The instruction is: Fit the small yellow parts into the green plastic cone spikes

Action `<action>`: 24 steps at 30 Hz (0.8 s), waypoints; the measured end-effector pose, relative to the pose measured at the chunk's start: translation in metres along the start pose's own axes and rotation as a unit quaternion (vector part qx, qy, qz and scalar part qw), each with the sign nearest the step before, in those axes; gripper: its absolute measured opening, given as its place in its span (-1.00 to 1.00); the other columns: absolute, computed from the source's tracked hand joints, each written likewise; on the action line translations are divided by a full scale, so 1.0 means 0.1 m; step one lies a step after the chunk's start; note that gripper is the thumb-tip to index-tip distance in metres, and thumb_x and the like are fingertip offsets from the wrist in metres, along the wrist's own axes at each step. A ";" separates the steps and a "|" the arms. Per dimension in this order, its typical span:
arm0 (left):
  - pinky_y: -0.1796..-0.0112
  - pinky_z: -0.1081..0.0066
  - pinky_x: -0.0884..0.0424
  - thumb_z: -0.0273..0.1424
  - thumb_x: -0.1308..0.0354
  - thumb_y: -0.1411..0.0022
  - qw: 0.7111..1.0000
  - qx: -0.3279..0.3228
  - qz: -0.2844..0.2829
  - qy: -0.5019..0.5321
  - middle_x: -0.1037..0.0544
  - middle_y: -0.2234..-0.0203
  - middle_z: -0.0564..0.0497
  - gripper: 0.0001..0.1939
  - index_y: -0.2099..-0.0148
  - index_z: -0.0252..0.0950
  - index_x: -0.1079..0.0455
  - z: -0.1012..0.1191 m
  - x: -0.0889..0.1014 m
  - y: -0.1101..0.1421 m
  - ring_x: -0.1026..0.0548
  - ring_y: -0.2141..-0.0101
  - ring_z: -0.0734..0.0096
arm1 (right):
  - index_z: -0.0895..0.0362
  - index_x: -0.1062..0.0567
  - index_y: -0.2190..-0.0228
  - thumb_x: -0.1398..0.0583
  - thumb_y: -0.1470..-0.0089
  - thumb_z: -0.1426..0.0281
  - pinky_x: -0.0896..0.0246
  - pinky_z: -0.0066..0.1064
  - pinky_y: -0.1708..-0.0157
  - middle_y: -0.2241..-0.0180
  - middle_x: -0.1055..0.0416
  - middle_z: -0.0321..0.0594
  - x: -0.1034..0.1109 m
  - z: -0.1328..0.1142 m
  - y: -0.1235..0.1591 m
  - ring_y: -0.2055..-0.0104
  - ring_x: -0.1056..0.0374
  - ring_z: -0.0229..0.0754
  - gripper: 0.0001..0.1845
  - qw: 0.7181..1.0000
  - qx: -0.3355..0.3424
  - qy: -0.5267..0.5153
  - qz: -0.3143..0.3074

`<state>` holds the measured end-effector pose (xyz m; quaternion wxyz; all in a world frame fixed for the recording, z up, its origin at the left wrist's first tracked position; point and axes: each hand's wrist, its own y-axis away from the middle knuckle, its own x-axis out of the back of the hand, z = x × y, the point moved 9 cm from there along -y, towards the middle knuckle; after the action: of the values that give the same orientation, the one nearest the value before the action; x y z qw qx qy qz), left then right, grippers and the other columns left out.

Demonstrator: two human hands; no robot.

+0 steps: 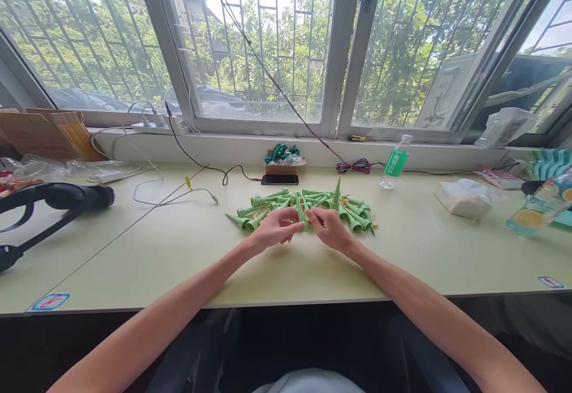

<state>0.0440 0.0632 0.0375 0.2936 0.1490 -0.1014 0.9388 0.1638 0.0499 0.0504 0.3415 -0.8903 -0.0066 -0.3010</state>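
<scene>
A heap of several green plastic cones [313, 205] lies on the pale table [179, 250] in front of me, with small tan pieces mixed in. One cone [336, 193] stands upright in the heap. My left hand [271, 229] and my right hand [329, 228] meet at the near edge of the heap, both with fingers curled. Between them they hold one green cone [301, 213], its tip pointing away from me. A thin yellowish piece shows at the left hand's fingertips.
A black phone [279, 179] and a small box with green material [284, 161] lie behind the heap. A water bottle [395, 167] stands to the right, a white bag [465, 199] and a drink cup [534, 213] further right. Cables [179, 184] and a black headset [49, 202] sit left.
</scene>
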 end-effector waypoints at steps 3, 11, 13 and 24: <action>0.62 0.52 -0.17 -0.10 -0.25 -0.12 1.000 -0.001 0.002 -0.003 -0.37 0.56 0.10 -0.64 0.29 -0.32 -0.35 0.02 0.00 0.01 -0.31 0.63 0.58 | 0.10 -0.08 0.60 0.04 -0.29 0.14 0.16 -0.42 0.55 0.66 -0.02 -0.40 0.00 -0.01 0.00 0.59 0.10 -0.33 -0.52 1.000 0.001 0.001 0.000; 0.62 0.54 -0.17 -0.13 -0.25 -0.13 1.000 -0.003 -0.001 -0.005 -0.35 0.58 0.12 -0.65 0.33 -0.31 -0.30 0.03 0.00 0.01 -0.32 0.62 0.58 | 0.10 -0.08 0.61 0.04 -0.29 0.16 0.17 -0.42 0.55 0.66 0.01 -0.41 0.00 -0.01 -0.01 0.59 0.12 -0.34 -0.53 1.000 0.000 -0.001 0.001; 0.62 0.54 -0.18 -0.12 -0.24 -0.14 1.000 -0.009 0.000 -0.011 -0.36 0.57 0.11 -0.65 0.33 -0.31 -0.30 0.03 0.00 0.01 -0.33 0.61 0.58 | 0.10 -0.08 0.61 0.04 -0.29 0.16 0.16 -0.42 0.55 0.66 0.00 -0.40 0.00 -0.01 -0.01 0.58 0.12 -0.34 -0.52 1.000 0.000 -0.001 0.001; 0.59 0.53 -0.30 -0.08 -0.19 -0.17 0.995 -0.079 0.017 -0.059 -0.42 0.39 0.03 -0.62 0.22 -0.31 -0.35 0.03 0.00 0.00 -0.38 0.55 0.56 | 0.11 -0.15 0.62 0.04 -0.29 0.12 0.11 -0.43 0.54 0.66 -0.11 -0.37 0.00 0.01 0.00 0.59 0.04 -0.33 -0.50 1.000 -0.003 -0.005 0.001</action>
<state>0.0447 0.0627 0.0405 0.2821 0.1785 -0.1949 0.9223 0.1640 0.0504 0.0499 0.3389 -0.8930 -0.0067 -0.2960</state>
